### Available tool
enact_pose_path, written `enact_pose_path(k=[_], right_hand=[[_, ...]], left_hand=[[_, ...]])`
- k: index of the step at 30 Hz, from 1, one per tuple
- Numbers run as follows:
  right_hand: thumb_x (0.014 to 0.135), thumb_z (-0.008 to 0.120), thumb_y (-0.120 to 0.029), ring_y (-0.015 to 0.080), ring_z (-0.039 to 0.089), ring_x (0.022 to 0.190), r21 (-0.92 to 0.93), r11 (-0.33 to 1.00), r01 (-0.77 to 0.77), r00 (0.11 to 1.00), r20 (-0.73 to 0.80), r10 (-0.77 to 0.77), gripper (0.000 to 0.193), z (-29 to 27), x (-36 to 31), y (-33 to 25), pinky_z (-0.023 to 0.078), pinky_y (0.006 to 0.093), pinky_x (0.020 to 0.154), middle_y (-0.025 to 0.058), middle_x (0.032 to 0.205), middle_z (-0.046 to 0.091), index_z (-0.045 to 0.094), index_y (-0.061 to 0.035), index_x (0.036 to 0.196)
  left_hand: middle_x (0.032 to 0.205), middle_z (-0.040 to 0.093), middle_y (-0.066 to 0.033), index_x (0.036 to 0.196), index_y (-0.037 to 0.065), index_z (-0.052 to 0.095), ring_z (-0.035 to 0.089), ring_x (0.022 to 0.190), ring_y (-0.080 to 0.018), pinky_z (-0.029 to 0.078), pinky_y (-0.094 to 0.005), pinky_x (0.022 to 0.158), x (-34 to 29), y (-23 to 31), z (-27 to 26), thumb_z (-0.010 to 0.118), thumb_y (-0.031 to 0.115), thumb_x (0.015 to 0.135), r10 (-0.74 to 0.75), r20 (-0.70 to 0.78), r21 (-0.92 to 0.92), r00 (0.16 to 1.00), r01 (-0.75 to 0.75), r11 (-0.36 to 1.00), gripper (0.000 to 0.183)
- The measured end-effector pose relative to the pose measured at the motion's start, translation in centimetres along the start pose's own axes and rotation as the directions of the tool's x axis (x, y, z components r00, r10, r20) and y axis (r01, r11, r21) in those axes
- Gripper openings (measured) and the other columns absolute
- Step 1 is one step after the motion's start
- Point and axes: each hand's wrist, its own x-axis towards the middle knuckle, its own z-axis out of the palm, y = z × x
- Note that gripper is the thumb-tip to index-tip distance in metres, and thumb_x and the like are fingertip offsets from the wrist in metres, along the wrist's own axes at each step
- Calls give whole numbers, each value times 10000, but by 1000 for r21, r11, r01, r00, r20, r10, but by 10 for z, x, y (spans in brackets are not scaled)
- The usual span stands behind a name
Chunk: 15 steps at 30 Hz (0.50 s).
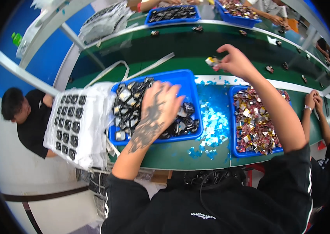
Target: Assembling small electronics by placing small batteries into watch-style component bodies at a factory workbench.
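Clock read on the whole view, 12 = far side of bench. Small yellow, silver and reddish part [213, 62] at 1 o'clock, in the air over the green belt [134, 48], touching fingertips of right hand [237, 64]. Index arched away from thumb; can't tell if the part's clamped or loose.

Left hand [160, 104] near dial centre, over the left blue bin [191, 84]. Motion-blurred, fingers pointing to 12, tips unclear; can't tell if they grip anything. Black parts with silvery faces [127, 107] heaped in that bin, both sides of the hand.

Right blue bin [250, 154] at 3, full of small reddish, yellow and silver pieces [256, 121]. Shiny blue scraps [213, 123] scattered between the bins. White tray stack [89, 128] at 9, tilted, black items in rows in its top tray.

Further out: more small parts [269, 69] spaced along the belt toward 2; two blue bins, black-filled one [172, 22] at 12, other [243, 22] at 1. Co-worker in black [32, 130] at 9; another's hands [314, 100] near 3.
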Motion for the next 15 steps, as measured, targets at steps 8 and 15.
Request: enact_pose_path(k=[8,15], right_hand=[[599,892,-206,292,619,973,-237,927,-292,950,42,310,609,25,83,87,503,363,826,166,1047,627,592,-16,1094],[899,663,-333,170,683,804,246,969,33,976,203,-84,394,20,1,5,553,321,684,111,894,703,647,-1,1110]], left_hand=[[927,636,-99,1080,61,612,589,942,-307,462,-404,835,-35,-14,8,738,168,784,-197,60,1,979,198,980,339],[819,613,-12,1248,34,503,534,706,-26,426,-194,604,4,11,17,611,42,916,-332,88,-906,939,214,364,349]])
